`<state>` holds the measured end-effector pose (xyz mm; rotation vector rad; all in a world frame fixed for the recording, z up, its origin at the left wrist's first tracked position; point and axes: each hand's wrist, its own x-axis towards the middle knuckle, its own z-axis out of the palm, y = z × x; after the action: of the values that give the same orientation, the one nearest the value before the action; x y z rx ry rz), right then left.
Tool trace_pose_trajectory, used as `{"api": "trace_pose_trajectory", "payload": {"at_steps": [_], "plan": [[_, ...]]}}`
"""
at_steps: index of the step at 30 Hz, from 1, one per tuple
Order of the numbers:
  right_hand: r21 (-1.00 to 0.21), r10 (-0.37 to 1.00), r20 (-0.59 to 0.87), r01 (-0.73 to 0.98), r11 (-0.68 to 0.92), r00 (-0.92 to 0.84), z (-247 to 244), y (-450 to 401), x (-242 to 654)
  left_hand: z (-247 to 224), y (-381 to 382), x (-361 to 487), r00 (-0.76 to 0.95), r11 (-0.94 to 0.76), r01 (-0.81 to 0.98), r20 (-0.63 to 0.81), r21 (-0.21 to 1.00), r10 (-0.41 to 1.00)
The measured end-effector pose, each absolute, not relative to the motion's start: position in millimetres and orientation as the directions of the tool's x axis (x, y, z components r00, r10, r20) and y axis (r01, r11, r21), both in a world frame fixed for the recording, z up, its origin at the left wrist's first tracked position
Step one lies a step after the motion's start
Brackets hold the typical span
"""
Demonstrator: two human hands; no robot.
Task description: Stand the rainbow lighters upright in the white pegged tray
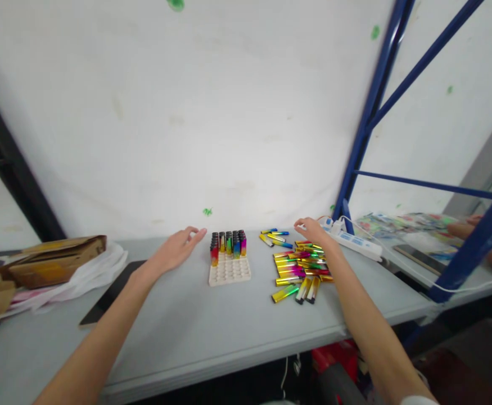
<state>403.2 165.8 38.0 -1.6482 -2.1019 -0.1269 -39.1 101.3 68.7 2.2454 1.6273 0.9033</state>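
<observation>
Several rows of glossy multicoloured, black-topped lighters [229, 243] stand in a white gridded tray [230, 273], just right of the half-open, empty left hand [181, 247]. Loose metallic rainbow lighters [298, 271] spread across the grey tabletop [212, 323] beside the right hand [311, 229], loosely curled, holding nothing visible.

Brightly and evenly lit, slightly soft throughout.
Glinting on the shiny lighters [285, 293] and blue post [370, 109], dark beneath the table [195, 332], stretched toward the edges, blurred around the co-worker's hand [460, 229].
</observation>
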Motion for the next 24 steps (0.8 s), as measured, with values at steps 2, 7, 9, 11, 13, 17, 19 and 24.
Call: {"api": "trace_pose_trajectory", "payload": {"at_steps": [2, 7, 9, 11, 13, 17, 19, 24], "plan": [[-0.216, 0.911, 0.373, 0.939, 0.268, -0.175, 39, 162, 412, 69, 126, -32, 0.127, -0.329, 0.71, 0.346, 0.623, 0.93], [-0.274, 0.945, 0.27, 0.926, 0.259, -0.185, 44, 147, 429, 34, 174, -16, -0.062, -0.158, 0.17, 0.171, 0.973, 0.983], [-0.334, 0.954, 0.198, 0.9, 0.28, -0.223, 45, 140, 434, 18, 179, -12, -0.052, -0.145, -0.008, 0.145, 0.989, 0.988], [-0.425, 0.943, 0.103, 0.843, 0.329, -0.316, 47, 135, 435, 9, 179, -10, -0.012, -0.114, -0.085, 0.114, 0.99, 0.993], [-0.515, 0.904, 0.022, 0.77, 0.377, -0.427, 48, 131, 430, 6, 176, -8, 0.03, -0.091, -0.099, 0.094, 0.991, 0.995], [-0.557, 0.869, -0.031, 0.73, 0.396, -0.494, 43, 131, 408, 6, 172, -6, 0.058, -0.078, -0.063, 0.082, 0.995, 0.995], [-0.524, 0.868, -0.009, 0.741, 0.419, -0.497, 39, 133, 395, 5, 173, -6, 0.037, -0.081, -0.052, 0.083, 0.995, 0.996], [-0.493, 0.844, -0.032, 0.743, 0.452, -0.535, 31, 139, 377, -1, 178, -10, 0.072, -0.075, -0.065, 0.08, 0.995, 0.994]]}}
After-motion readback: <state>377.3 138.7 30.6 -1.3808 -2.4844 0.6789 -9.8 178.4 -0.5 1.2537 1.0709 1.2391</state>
